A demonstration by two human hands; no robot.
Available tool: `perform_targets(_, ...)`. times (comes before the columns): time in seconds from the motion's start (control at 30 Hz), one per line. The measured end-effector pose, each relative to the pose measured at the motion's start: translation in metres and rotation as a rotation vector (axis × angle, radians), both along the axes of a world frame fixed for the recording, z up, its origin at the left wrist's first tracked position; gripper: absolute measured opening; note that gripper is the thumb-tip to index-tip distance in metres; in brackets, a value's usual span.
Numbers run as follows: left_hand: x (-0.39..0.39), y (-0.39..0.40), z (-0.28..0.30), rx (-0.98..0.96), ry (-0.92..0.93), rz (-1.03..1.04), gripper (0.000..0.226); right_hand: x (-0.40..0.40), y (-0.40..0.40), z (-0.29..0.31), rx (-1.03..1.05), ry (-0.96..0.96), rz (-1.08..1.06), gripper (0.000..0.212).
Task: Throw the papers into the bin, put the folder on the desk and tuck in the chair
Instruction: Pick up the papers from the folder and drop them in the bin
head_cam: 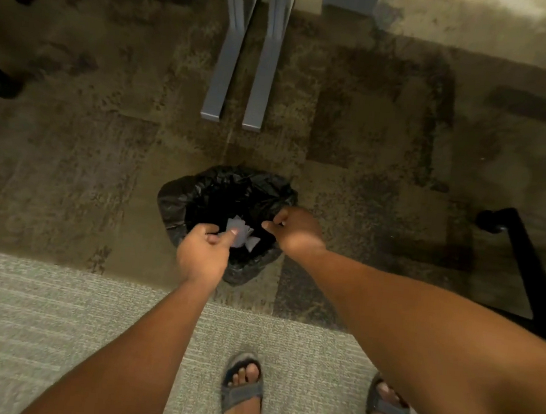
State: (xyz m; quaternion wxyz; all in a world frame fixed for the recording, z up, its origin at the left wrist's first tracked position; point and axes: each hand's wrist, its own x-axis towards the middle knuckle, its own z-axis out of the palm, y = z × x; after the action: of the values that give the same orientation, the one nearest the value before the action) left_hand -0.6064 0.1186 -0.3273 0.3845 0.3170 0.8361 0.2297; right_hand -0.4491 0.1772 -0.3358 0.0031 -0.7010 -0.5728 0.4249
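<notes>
Hovering over bin (199, 196), both hands' fingers (229, 234) loosely curled (papers (241, 232) inside)

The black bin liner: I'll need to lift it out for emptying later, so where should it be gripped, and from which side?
Probably grip the black plastic bin liner at its crumpled overhang folded over the rim, coming from above on its left or far side; the loose folds there offer something to pinch, and both hands crowd the near rim.

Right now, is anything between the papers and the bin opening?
Nothing visible. The paper scraps hang at the left hand fingertips, directly over the open mouth of the black-lined bin. The right hand is at the rim, beside the drop path.
</notes>
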Motion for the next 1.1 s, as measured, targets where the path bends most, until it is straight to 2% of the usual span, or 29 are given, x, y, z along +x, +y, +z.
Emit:
perform_targets(0.1, 0.026, 0.005, 0.031, 0.028, -0.002, -0.094, 0.034, 0.024, 0.003, 0.030, 0.016, 0.003, -0.015, 0.034)
perform_targets(0.3, 0.084, 0.027, 0.095, 0.091, -0.020, -0.226, 0.036, 0.090, -0.003, 0.099, 0.142, -0.039, -0.064, 0.029)
perform_targets(0.5, 0.167, 0.047, 0.166, 0.172, -0.024, -0.341, 0.021, 0.185, -0.022, 0.190, 0.283, -0.112, -0.162, 0.039)
perform_targets(0.63, 0.223, 0.046, 0.202, 0.237, 0.002, -0.455, 0.018, 0.252, -0.045, 0.236, 0.369, -0.117, -0.213, 0.026)
perform_targets(0.77, 0.294, 0.034, 0.234, 0.283, -0.025, -0.595, 0.012, 0.319, -0.072, 0.278, 0.436, -0.154, -0.313, 0.028)
perform_targets(1.1, 0.466, -0.012, 0.268, 0.347, -0.077, -0.953, 0.017, 0.473, -0.157, 0.322, 0.510, -0.244, -0.660, 0.029)
